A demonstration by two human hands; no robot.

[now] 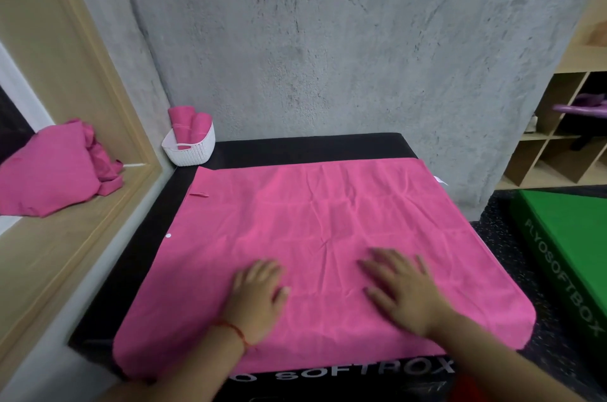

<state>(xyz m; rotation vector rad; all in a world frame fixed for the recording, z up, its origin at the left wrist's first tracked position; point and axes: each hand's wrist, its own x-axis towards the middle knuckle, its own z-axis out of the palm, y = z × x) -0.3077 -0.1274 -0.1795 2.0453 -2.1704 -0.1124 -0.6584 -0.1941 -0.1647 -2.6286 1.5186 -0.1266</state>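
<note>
**Concrete corner: pink towel (328, 214) spread flat on a black box (295, 147)**

Against the grey wall, at the box's far left corner, a white woven basket (190, 153) holds rolled pink towels (190, 125). Both hands lie palm-down on the towel's near half: the left hand (256, 298) with fingers close together, the right hand (402, 291) with fingers splayed. The box front reads "SOFTBOX". The green box (565, 237) beside it reads "PLYOSOFTBOX".

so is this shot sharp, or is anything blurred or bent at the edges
Head view: soft, even light, no glare on the pink towel. Head view: the left hand and right hand look slightly blurred. Head view: the wide lens bows the wooden frame at left and green box at right; the black box lettering is soft.
</note>
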